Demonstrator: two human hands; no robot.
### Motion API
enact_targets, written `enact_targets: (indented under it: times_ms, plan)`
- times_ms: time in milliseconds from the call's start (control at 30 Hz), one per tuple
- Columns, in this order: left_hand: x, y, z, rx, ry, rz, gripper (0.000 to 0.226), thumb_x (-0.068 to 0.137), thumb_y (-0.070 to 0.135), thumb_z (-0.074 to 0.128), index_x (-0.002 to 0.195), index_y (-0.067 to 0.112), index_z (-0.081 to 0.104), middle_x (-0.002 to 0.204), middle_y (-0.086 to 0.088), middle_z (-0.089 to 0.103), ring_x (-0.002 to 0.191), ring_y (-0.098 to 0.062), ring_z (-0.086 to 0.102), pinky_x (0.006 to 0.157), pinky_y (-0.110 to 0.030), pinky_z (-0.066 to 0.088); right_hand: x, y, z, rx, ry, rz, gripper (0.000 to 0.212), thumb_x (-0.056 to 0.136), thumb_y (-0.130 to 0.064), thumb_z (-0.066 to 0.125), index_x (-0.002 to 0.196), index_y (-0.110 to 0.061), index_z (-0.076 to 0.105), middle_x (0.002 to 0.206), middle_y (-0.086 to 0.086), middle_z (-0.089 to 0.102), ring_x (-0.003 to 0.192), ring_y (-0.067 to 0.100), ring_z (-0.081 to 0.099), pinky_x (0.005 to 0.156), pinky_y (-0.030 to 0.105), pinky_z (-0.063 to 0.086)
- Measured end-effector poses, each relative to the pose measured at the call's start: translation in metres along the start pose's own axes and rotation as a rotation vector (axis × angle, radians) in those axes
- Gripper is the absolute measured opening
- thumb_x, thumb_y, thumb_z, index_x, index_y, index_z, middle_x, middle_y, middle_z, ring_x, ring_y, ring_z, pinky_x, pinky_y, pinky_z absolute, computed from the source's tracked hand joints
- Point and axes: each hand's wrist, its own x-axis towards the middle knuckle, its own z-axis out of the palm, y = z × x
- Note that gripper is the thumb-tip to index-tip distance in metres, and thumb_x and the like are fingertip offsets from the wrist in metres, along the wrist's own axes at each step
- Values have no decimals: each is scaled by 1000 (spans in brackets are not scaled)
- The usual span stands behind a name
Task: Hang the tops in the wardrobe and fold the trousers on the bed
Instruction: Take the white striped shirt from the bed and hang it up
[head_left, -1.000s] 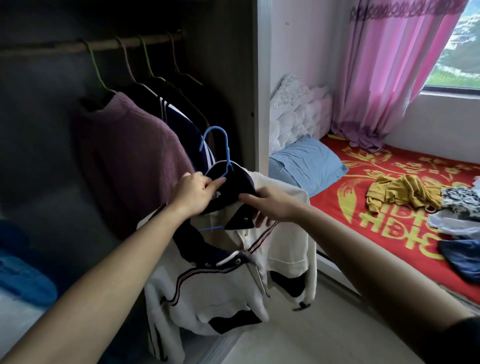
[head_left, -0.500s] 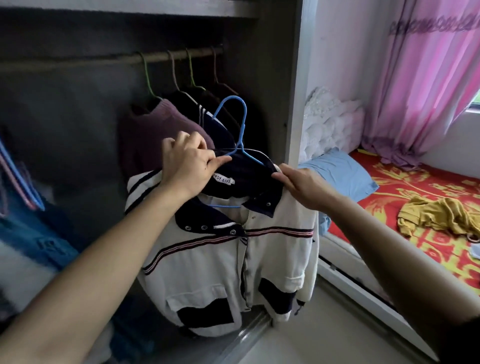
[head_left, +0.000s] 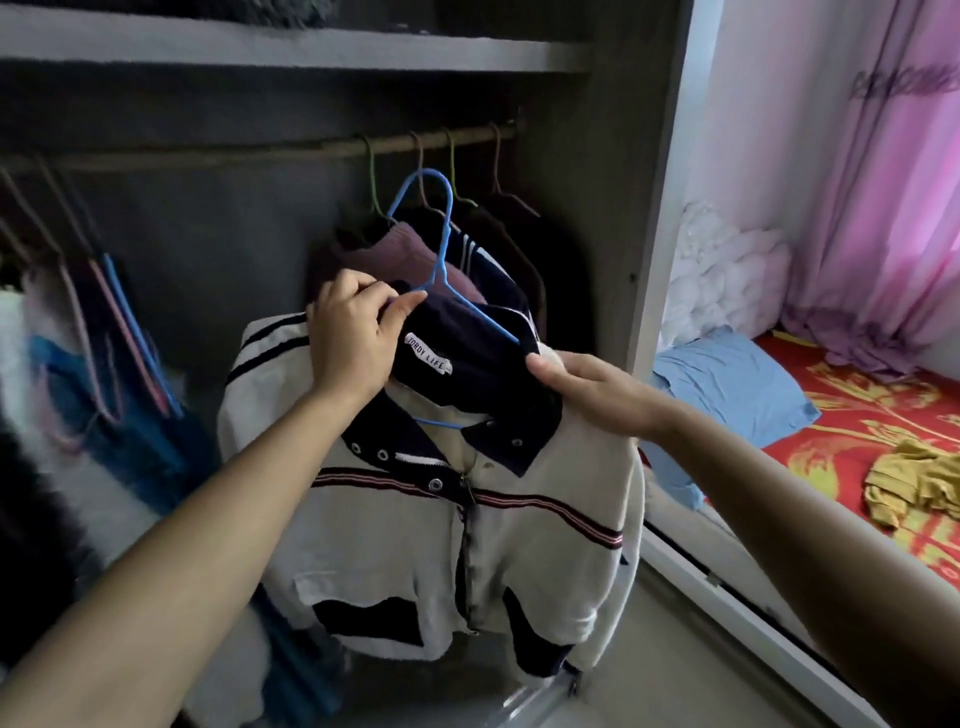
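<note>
Left grip (head_left: 353, 338) pinches blue hanger (head_left: 442, 244); right grip (head_left: 597, 389) pinches jacket collar (head_left: 498, 376); label (head_left: 428, 353) "TORDY LIFE".

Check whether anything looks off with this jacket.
The collar of the jacket is bunched and askew on the hanger, where the left hand and right hand grip it. A yellow top lies crumpled on the bed.
</note>
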Motion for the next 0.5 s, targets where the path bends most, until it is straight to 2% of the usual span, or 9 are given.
enact_targets:
  times_ms: [67, 167, 267, 400, 500]
  plan:
    - [8, -12, -9, -67, -3, -34, 57, 91, 62, 49, 86, 11, 72, 92, -10, 62, 86, -32, 59, 81, -43, 47, 13, -13, 5, 6, 38, -52, 42, 103, -48, 47, 117, -16, 70, 110, 2, 75, 105, 16, 71, 96, 37, 55]
    - [16, -28, -22, -167, -36, -103, 43, 92, 56, 57, 90, 14, 69, 86, -6, 64, 82, -25, 60, 76, -38, 47, 34, -31, 11, -155, 175, -123, 50, 95, -60, 52, 102, -14, 70, 98, 6, 75, 94, 25, 72, 89, 52, 56]
    - [21, -45, -28, -329, -58, -214, 30, 92, 42, 67, 105, 16, 59, 99, 4, 64, 92, -12, 59, 79, -25, 45, 50, -46, 22, -224, 226, -134, 42, 98, -53, 54, 100, -14, 71, 94, 5, 75, 90, 20, 71, 88, 49, 56]
    - [20, -75, -20, -223, -79, -208, 41, 93, 56, 52, 115, 23, 61, 107, 0, 67, 99, -22, 61, 89, -43, 49, 64, -62, 47, -232, 266, -144, 30, 101, -43, 56, 95, -20, 73, 90, -1, 75, 87, 11, 71, 88, 42, 56]
    - [26, -89, -15, -161, -70, -231, 48, 97, 53, 50, 128, 18, 57, 124, -6, 62, 117, -27, 53, 100, -41, 42, 77, -70, 59, -222, 299, -126, 37, 100, -44, 55, 89, -13, 70, 87, 6, 74, 84, 21, 70, 83, 45, 57]
